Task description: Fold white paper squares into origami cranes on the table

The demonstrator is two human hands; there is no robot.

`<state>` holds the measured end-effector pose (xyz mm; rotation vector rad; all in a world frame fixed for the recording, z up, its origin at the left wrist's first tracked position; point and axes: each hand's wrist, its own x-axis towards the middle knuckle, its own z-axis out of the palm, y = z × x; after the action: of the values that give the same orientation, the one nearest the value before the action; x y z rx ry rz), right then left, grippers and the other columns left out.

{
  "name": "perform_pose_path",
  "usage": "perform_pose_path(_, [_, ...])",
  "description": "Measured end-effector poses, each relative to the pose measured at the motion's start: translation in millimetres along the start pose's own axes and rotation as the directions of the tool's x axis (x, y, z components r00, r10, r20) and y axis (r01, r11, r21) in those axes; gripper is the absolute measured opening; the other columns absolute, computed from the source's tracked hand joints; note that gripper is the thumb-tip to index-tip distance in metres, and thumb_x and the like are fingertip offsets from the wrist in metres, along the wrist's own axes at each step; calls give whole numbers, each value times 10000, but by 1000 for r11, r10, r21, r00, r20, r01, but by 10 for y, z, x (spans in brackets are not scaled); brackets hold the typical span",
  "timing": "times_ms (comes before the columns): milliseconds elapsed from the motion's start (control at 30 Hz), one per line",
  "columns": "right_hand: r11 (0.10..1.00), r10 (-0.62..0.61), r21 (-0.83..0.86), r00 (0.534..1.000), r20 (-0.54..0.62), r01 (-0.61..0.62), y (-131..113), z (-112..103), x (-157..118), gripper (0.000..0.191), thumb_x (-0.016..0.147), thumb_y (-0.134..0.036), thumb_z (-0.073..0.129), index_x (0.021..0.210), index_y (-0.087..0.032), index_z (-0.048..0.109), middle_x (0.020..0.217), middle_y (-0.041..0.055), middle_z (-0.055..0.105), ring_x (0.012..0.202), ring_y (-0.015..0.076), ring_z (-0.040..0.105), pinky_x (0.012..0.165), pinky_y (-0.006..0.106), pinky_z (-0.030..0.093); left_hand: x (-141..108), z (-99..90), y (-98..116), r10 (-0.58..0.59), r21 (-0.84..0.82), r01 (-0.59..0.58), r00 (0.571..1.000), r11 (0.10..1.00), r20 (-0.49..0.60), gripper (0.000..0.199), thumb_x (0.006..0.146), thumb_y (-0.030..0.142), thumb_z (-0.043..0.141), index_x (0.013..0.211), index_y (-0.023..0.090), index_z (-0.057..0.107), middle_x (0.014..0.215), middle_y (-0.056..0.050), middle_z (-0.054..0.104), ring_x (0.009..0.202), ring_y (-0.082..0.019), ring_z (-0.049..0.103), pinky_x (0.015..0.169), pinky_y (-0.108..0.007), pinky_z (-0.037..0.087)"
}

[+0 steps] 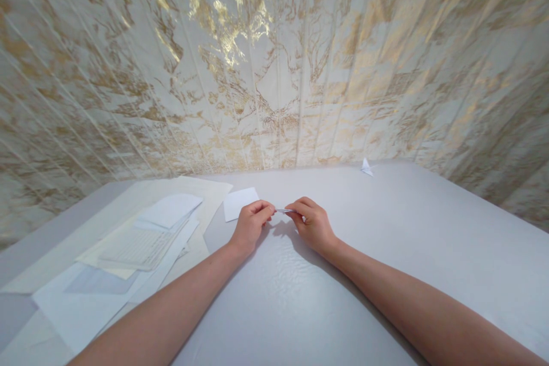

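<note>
Between my hands is a small folded piece of white paper (283, 211), seen nearly edge-on, just above the table. My left hand (252, 223) pinches its left end between thumb and fingertips. The other end is pinched by my right hand (313, 223), with the fingers curled in. Most of the paper's shape is hidden by the fingers. Just behind my left hand a white square sheet (238, 203) lies flat on the table.
On the left of the white table (283, 309) lie several overlapping papers (158, 214), some with writing. A small folded paper figure (366, 168) stands near the back edge at right. A gold-patterned wall covering (274, 80) rises behind the table.
</note>
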<state>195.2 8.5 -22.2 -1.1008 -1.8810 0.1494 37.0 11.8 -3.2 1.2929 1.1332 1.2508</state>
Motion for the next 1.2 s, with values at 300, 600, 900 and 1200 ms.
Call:
perform_pose_path(300, [996,-49,-73,999,8,50,4,-24,0,231,842,-171,462,847,-199,691,775,76,620,701,166,568,627,255,436,-2,-2,53,-30,7,30,1000,1000,3,136,608,289,625,569,159,631,509,25,530,490,-92,410,507,-231,290])
perform_pose_path(600, [992,-88,-97,996,-26,85,5,-30,12,209,827,-140,482,839,-180,686,758,73,625,680,159,577,606,238,442,-3,-18,54,-70,-4,70,997,998,17,115,591,261,631,583,147,637,515,18,546,489,-91,414,495,-230,272])
perform_pose_path(900, [995,-97,-26,994,-59,96,32,-4,-3,189,819,-121,497,825,-171,679,747,66,615,664,153,572,595,237,446,15,-17,61,-150,-112,157,986,981,71,107,573,232,645,587,127,625,520,3,565,492,-82,448,497,-214,293])
perform_pose_path(1200, [985,-77,144,993,-91,90,20,11,17,97,793,-157,569,746,-172,653,657,20,568,601,125,530,561,224,424,16,-11,89,-226,-283,272,956,920,187,190,543,254,699,615,125,581,540,13,551,487,-65,477,476,-193,314])
